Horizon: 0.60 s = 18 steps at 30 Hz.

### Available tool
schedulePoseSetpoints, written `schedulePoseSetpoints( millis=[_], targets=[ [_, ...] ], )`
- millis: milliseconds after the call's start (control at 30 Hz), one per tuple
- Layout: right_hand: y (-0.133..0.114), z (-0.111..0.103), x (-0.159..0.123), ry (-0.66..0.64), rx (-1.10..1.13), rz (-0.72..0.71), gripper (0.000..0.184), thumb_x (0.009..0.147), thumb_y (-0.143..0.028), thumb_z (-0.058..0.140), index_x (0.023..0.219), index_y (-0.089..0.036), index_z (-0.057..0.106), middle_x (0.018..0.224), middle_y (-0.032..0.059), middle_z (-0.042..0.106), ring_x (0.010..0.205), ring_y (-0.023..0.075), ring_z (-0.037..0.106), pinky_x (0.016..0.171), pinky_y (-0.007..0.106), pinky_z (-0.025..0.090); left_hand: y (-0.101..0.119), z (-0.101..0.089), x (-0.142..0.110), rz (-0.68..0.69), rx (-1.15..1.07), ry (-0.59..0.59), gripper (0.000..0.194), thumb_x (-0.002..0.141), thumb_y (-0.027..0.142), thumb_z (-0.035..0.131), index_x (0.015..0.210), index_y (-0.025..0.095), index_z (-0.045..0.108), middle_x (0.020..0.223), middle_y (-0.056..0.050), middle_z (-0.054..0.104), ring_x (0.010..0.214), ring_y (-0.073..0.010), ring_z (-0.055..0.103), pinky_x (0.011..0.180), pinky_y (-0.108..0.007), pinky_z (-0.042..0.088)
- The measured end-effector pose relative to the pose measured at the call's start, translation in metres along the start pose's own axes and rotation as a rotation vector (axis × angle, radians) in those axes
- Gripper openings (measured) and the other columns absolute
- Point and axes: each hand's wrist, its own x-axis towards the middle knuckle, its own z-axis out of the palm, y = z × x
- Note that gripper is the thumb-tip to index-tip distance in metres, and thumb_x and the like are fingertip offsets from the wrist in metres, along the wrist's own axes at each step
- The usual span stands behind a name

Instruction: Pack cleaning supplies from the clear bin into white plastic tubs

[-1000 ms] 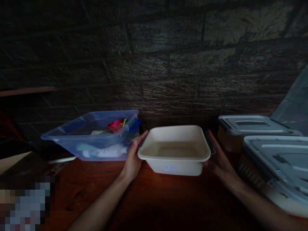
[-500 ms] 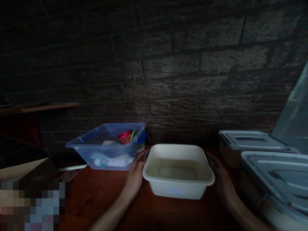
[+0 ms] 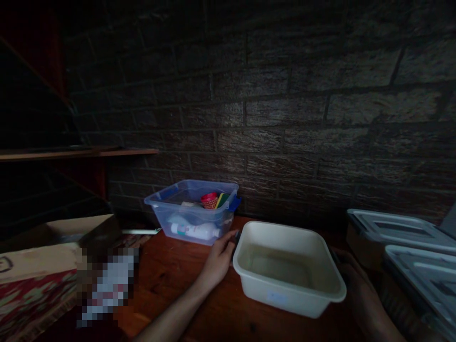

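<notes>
A cream plastic tub point(image 3: 322, 285) stands on a reddish wooden table point(image 3: 171, 280); its inside is bare. My left hand point(image 3: 220, 259) grips the tub's left rim at a dark handle, fingers curled round it. My right hand point(image 3: 358, 285) is at the tub's right side, partly hidden behind the rim, fingers bent against its handle. Just left of my left hand sits a clear blue-tinted bin point(image 3: 194, 211) holding a white bottle, a red cup and small items.
Two grey-lidded boxes point(image 3: 399, 228) stand at the right, close to my right arm. A dark brick wall point(image 3: 270, 104) runs behind the table. A patterned cloth and a cardboard box point(image 3: 39, 256) lie at the left under a wooden shelf point(image 3: 78, 153).
The view has swung up and left, so the tub and bins sit lower and further right. Both hands stay on the tub's sides; the tub now looks nearer to me.
</notes>
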Motion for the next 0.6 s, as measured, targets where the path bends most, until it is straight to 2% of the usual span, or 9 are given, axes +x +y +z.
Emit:
schedulePoseSetpoints(
  millis=[67,200,267,333,400,467,533,600],
  targets=[
    [-0.003,0.0,-0.001,-0.004,-0.04,-0.011,0.033,0.08,-0.037,0.063,0.111,-0.03,0.071,0.113,0.0037,0.075,0.1,0.0315,0.071,0.072,0.04,0.056,0.001,0.0,0.001,-0.004,-0.004,-0.01,0.036,0.093,0.034,0.051,0.117,0.02,0.074,0.103,-0.009,0.077,0.112,-0.0319,0.067,0.104,-0.052,0.049],
    [-0.01,0.001,-0.002,-0.025,-0.101,-0.026,0.043,0.08,-0.04,0.061,0.121,-0.028,0.068,0.115,0.0053,0.074,0.102,0.032,0.069,0.078,0.041,0.057,0.001,0.0,0.004,-0.031,0.006,-0.039,0.034,0.09,0.03,0.051,0.115,0.02,0.072,0.107,-0.009,0.074,0.109,-0.0294,0.067,0.096,-0.045,0.055],
    [-0.013,0.0,-0.003,-0.026,-0.144,-0.04,0.047,0.082,-0.042,0.06,0.127,-0.026,0.064,0.123,0.0074,0.071,0.111,0.0336,0.067,0.086,0.045,0.056,0.001,0.0,0.008,-0.081,0.027,-0.067,0.036,0.089,0.03,0.05,0.118,0.02,0.069,0.108,-0.009,0.073,0.097,-0.0271,0.069,0.079,-0.04,0.059],
    [-0.016,-0.003,-0.003,0.016,-0.236,-0.089,0.048,0.085,-0.047,0.058,0.128,-0.024,0.062,0.131,0.0095,0.066,0.122,0.0344,0.061,0.101,0.049,0.05,0.004,-0.002,0.01,-0.142,0.067,-0.083,0.041,0.089,0.031,0.048,0.126,0.02,0.063,0.107,-0.009,0.072,0.084,-0.0248,0.07,0.061,-0.034,0.058],
    [-0.023,-0.004,-0.006,0.069,-0.373,-0.194,0.049,0.09,-0.05,0.055,0.131,-0.023,0.059,0.139,0.0108,0.06,0.131,0.0337,0.054,0.112,0.052,0.041,0.011,-0.006,0.01,-0.166,0.122,-0.087,0.046,0.09,0.034,0.049,0.133,0.019,0.057,0.109,-0.011,0.071,0.079,-0.0242,0.07,0.054,-0.031,0.055],
    [-0.035,-0.002,-0.01,0.095,-0.527,-0.345,0.052,0.094,-0.05,0.053,0.139,-0.024,0.052,0.145,0.0112,0.054,0.136,0.0322,0.049,0.115,0.052,0.037,0.022,-0.014,0.006,-0.129,0.187,-0.091,0.049,0.093,0.04,0.05,0.137,0.019,0.055,0.107,-0.011,0.071,0.082,-0.0251,0.07,0.057,-0.031,0.055],
    [-0.052,0.009,-0.014,0.086,-0.67,-0.525,0.052,0.095,-0.048,0.052,0.142,-0.025,0.049,0.144,0.0116,0.052,0.135,0.0318,0.049,0.114,0.052,0.037,0.038,-0.025,-0.001,-0.057,0.25,-0.093,0.047,0.094,0.044,0.054,0.136,0.022,0.057,0.102,-0.009,0.073,0.086,-0.025,0.069,0.065,-0.031,0.055],
    [-0.074,0.029,-0.017,0.057,-0.773,-0.685,0.045,0.095,-0.045,0.054,0.135,-0.025,0.054,0.136,0.0118,0.057,0.129,0.0322,0.053,0.11,0.052,0.041,0.054,-0.038,-0.009,0.042,0.341,-0.108,0.039,0.095,0.042,0.055,0.128,0.023,0.064,0.094,-0.006,0.073,0.084,-0.0232,0.069,0.072,-0.031,0.052]
  ],
)
